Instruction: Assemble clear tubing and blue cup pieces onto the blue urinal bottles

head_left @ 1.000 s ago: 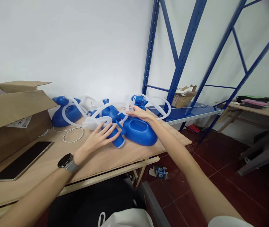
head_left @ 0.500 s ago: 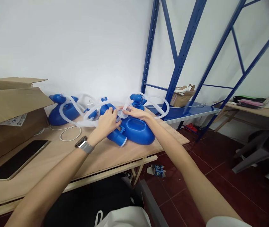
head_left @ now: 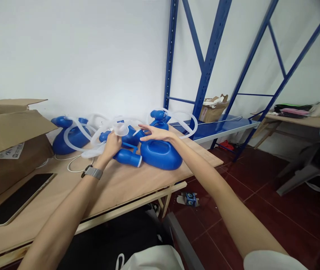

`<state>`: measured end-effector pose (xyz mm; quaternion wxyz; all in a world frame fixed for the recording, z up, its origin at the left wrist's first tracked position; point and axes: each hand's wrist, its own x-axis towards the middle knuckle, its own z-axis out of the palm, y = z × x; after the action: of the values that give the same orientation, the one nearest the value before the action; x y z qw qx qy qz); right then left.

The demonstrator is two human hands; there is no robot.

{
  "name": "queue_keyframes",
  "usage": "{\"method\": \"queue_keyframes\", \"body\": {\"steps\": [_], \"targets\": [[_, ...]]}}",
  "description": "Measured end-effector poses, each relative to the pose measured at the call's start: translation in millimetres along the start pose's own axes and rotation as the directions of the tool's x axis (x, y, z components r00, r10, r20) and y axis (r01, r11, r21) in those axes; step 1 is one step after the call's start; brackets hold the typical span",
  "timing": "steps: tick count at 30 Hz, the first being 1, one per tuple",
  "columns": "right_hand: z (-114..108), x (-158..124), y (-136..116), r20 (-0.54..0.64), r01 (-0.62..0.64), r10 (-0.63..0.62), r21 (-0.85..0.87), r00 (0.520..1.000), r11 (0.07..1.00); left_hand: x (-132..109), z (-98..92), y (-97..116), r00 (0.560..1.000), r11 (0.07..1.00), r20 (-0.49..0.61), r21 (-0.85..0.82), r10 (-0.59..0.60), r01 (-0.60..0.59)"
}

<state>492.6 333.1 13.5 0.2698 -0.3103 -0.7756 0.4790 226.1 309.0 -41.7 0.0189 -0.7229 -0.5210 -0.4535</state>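
My left hand (head_left: 112,144) is closed around a translucent funnel-shaped cup (head_left: 121,129), lifted over the table. Just right of that hand is a blue cylindrical spout (head_left: 130,158) with a pale rim and a blue strap; whether it touches the hand I cannot tell. My right hand (head_left: 157,133) has its fingers stretched out at the open neck of a blue plastic bottle (head_left: 162,155) with a moulded handle, which lies on the table. Translucent hose (head_left: 91,152) loops behind my left hand.
More blue bottles with hoses stand along the wall, one on the left (head_left: 71,138) and one behind my right hand (head_left: 160,119). A phone (head_left: 16,198), a white cable (head_left: 71,165) and an open cardboard box (head_left: 10,157) occupy the left side. A blue metal rack (head_left: 205,82) rises at right.
My left hand has moved left, away from the bottle's neck, with the translucent cup now apart from it. My right hand has let go and its fingers have spread. The blue spout has shifted left.
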Motion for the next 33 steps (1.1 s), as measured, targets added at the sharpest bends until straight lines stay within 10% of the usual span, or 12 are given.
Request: {"method": "queue_keyframes", "body": {"steps": [9, 24, 33], "targets": [[-17, -9, 6, 0.08, 0.037, -0.045, 0.1, 0.996, 0.994, -18, -11.9, 12, 0.993, 0.841, 0.049, 0.528, 0.11, -0.12], [-21, -11, 6, 0.157, 0.0, -0.039, 0.242, 0.987, 0.97, -21, -15.1, -12, 0.986, 0.863, 0.057, 0.477, 0.157, -0.165], [-18, -5, 11, 0.127, -0.02, -0.01, 0.235, 0.992, 0.972, -11, -15.2, 24, 0.92, 0.771, 0.21, 0.503, 0.33, -0.392]]}}
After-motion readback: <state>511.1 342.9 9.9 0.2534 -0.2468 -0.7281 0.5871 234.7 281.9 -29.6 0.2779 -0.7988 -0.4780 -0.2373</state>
